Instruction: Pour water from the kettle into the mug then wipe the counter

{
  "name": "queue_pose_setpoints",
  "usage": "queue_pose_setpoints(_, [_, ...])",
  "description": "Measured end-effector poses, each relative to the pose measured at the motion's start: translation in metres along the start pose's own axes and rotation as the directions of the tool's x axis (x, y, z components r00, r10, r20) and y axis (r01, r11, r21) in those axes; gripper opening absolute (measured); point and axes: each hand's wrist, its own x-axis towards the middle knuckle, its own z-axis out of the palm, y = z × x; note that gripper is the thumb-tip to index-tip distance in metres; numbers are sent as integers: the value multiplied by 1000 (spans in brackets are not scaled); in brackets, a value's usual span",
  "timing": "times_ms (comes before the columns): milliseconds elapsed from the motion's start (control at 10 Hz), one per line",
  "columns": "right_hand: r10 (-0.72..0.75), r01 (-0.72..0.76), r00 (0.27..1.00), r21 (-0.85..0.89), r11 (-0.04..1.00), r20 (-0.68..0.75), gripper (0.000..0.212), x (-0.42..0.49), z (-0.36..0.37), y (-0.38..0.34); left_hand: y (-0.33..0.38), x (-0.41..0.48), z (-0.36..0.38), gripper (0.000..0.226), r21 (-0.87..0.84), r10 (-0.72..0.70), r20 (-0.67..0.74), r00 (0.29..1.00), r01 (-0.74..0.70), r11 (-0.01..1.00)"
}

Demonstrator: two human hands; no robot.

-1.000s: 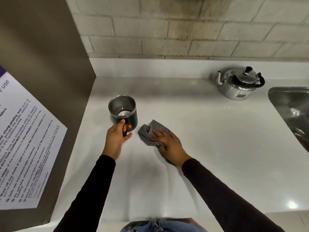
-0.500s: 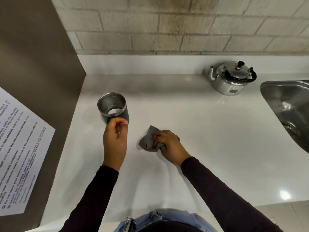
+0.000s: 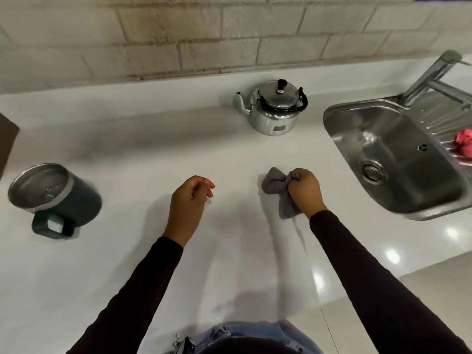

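Observation:
A dark green mug [image 3: 55,200] with a steel inside stands at the far left of the white counter [image 3: 143,149], its handle toward me. The shiny steel kettle [image 3: 274,109] with a black handle sits at the back, near the wall, spout to the left. My right hand [image 3: 304,191] is bunched around a grey cloth [image 3: 274,185] that rests on the counter. My left hand [image 3: 189,203] hovers over the middle of the counter, fingers loosely curled, holding nothing, well right of the mug.
A steel sink [image 3: 398,154] with a tap [image 3: 429,75] is set into the counter at the right, close to the cloth. Something red [image 3: 463,143] lies on the drainer. A pale brick wall [image 3: 204,39] runs behind.
My left hand has let go of the mug and pulled away to the right. My right hand has gathered the cloth into a bunch. The view has swung right, toward the sink.

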Motion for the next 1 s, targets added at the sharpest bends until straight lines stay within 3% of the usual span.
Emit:
queue_pose_setpoints(100, [161, -161, 987, 287, 944, 24, 12, 49, -37, 1, 8, 15, 35, 26, 19, 14, 29, 999, -15, 1000])
queue_pose_setpoints(200, [169, -239, 969, 501, 832, 181, 36, 113, -70, 5, 12, 31, 72, 27, 13, -5, 23, 1000, 4, 1000])
queue_pose_setpoints(300, [149, -173, 985, 456, 873, 89, 43, 179, -88, -5, 14, 42, 100, 28, -1, -42, -25, 999, 42, 999])
queue_pose_setpoints(500, [-26, 26, 1000, -9, 1000, -9, 35, 269, -75, -32, 20, 48, 118, 30, 4, -58, -146, 988, 59, 998])
queue_pose_setpoints(700, [-197, 261, 961, -389, 884, 195, 46, 271, -50, -12, 27, 45, 119, 29, -19, -111, -235, 966, 110, 994])
queue_pose_setpoints(900, [-268, 321, 947, -427, 845, 180, 69, 232, -66, -12, 34, 30, 116, 26, -23, -92, -206, 974, 90, 996])
queue_pose_setpoints(1000, [-289, 340, 940, -511, 789, 178, 54, 198, -73, -8, 46, 14, 114, 26, -16, -73, -158, 985, 72, 997])
